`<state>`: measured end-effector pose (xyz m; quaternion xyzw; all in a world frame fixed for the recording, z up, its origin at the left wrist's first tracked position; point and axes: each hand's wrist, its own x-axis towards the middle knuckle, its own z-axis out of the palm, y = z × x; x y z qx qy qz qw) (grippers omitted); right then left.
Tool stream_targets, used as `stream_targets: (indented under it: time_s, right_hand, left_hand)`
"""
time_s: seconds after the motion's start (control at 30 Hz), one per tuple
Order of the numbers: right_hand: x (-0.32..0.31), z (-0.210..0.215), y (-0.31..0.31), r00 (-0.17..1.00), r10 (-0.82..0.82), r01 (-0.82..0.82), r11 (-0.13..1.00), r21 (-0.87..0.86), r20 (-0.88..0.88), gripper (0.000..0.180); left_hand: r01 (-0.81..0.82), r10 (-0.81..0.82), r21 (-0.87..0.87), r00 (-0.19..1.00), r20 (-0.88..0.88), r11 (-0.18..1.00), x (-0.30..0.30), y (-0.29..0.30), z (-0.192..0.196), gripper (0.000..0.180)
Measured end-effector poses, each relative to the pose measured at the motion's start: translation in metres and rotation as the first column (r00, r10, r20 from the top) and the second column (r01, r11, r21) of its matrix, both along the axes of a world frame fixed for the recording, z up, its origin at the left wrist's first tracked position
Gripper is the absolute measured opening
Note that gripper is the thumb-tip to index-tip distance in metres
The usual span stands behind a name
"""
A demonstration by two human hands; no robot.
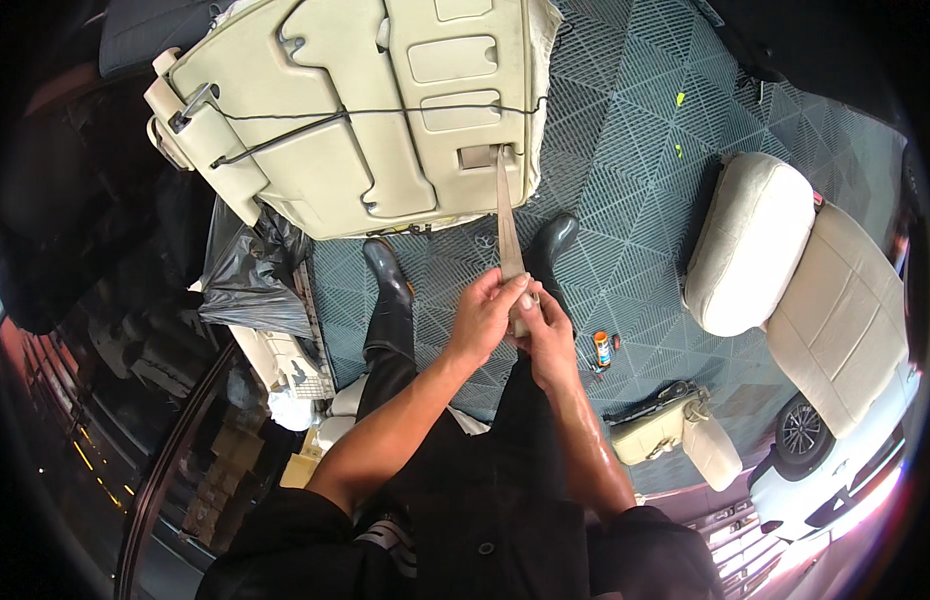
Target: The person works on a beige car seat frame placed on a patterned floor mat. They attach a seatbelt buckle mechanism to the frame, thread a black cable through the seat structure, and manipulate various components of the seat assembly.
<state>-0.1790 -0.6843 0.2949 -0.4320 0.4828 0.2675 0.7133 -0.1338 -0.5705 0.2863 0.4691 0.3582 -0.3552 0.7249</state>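
Note:
A beige strap (pixel 506 215) runs taut from a rectangular opening in a large beige car seat back panel (pixel 295 120) down to my two hands. My left hand (pixel 484 316) pinches the strap near its lower end, thumb on top. Close beside it, my right hand (pixel 547 338) grips the same end, with fingers curled around it. A small piece, perhaps a metal buckle, shows between the fingertips, but the fingers mostly cover it. Across the panel stretches a thin black cord (pixel 385 110), hooked at a metal loop on the left side.
Grey-green grid tiles (pixel 625 180) cover the floor. On the right lies a beige seat (pixel 750 245). A small orange-capped container (pixel 602 348) stands near my right leg, with a smaller beige seat (pixel 675 430) below it. Black plastic sheeting (pixel 255 265) lies left; a white car (pixel 845 470) is lower right.

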Motion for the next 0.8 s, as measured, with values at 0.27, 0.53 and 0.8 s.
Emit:
stream_targets:
  time_s: [0.27, 0.53, 0.8]
  right_hand:
    - [-0.014, -0.01, -0.016, 0.991, 0.076, -0.093, 0.983, 0.156, 0.11, 0.047]
    - [-0.027, 0.005, -0.03, 0.955, 0.141, -0.152, 0.988, 0.025, 0.259, 0.056]
    - [0.003, -0.019, -0.04, 0.745, 0.495, -0.386, 0.867, -0.315, 0.448, 0.048]
  left_hand:
    - [0.096, -0.145, 0.252, 0.973, 0.182, 0.963, -0.001, 0.006, -0.038, 0.022]
    - [0.114, -0.117, -0.034, 0.987, -0.108, 0.993, 0.004, 0.001, -0.023, 0.027]
    - [-0.031, -0.203, -0.39, 0.814, -0.544, 0.92, 0.017, 0.011, -0.005, 0.056]
